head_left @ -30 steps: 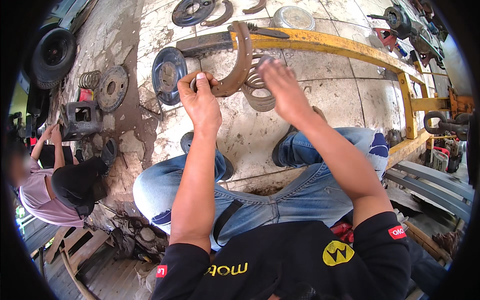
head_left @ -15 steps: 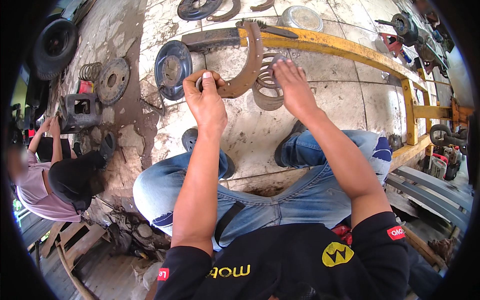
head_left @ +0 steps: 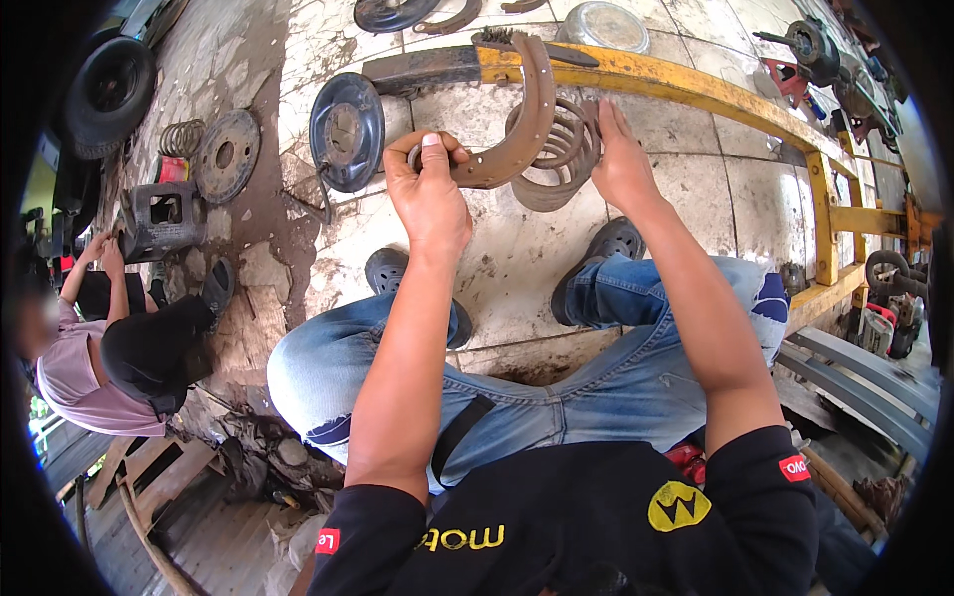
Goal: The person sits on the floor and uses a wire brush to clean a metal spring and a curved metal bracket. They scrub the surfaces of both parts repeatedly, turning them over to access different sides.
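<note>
My left hand is closed round the lower end of a rusty, curved brake shoe, thumb on top, and holds it up above the tiled floor. To its right is my right hand, its fingers straight and together, apart from the shoe. A thin grey-brown piece that looks like sandpaper lies against those fingers, seen nearly edge-on. Behind the shoe a rusty coil spring stands on the floor, partly hidden. Past the shoe's upper end, a wire brush rests on a yellow metal beam.
A black backing plate lies left of my left hand. Farther left are a rusty disc, another coil spring and a tyre. A round metal cover sits beyond the beam. A seated person works at far left.
My right hand has moved right, away from the brake shoe, with the grey-brown piece. My left hand and the shoe have shifted slightly right.
</note>
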`<state>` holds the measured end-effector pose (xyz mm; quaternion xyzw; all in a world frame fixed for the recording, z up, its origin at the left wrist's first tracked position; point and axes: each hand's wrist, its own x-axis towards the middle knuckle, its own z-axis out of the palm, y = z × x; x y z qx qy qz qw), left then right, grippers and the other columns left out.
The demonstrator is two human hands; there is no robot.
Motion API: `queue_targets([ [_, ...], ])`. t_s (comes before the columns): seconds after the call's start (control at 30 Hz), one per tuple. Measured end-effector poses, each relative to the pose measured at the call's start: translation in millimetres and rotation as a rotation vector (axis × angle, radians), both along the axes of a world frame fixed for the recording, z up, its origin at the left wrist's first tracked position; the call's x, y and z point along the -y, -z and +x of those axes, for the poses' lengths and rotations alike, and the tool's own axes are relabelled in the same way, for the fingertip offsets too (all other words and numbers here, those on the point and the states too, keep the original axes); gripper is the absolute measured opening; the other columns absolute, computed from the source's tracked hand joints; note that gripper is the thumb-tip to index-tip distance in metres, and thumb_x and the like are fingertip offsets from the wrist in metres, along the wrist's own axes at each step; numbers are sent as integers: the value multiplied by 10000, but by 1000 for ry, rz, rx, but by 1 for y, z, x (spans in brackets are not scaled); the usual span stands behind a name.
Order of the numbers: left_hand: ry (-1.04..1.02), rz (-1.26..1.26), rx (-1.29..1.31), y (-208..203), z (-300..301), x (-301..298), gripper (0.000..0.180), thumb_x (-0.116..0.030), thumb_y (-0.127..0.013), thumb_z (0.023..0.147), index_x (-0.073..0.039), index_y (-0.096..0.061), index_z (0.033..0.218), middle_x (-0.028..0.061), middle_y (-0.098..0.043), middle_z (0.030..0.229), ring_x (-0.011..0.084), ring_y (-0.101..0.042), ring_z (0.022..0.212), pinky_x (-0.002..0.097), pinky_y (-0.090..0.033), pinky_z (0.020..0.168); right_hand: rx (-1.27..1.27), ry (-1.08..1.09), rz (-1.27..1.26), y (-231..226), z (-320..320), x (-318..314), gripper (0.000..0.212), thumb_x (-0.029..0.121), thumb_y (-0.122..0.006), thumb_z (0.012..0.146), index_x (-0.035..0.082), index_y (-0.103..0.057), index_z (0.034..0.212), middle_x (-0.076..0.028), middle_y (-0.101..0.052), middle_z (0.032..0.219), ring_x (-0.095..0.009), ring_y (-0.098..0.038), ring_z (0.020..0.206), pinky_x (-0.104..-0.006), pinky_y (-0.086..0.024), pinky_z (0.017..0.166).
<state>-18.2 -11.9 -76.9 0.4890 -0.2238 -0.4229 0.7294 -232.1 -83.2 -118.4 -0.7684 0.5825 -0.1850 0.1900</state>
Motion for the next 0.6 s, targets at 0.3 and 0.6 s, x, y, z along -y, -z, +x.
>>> queue_targets([
  [0.3,91,56,137,-15,-1,2,79,-77,-521,998,-16,-483,1030,89,-597,861,150,-576,753,311,-518,725,-160,-236,-190,-8,24,-13,805,-168,-484,783,123,-306,1512,-122,-307,1565,-331,-259,1455,-453,-223,1204],
  [0.6,130,13,213,-15,-1,1,95,-95,-527,1000,-13,-484,1022,78,-599,851,132,-571,747,281,-505,709,-186,-340,-215,-10,41,-21,713,-117,-462,837,146,-359,1492,-109,-330,1558,-321,-288,1446,-480,-249,1188],
])
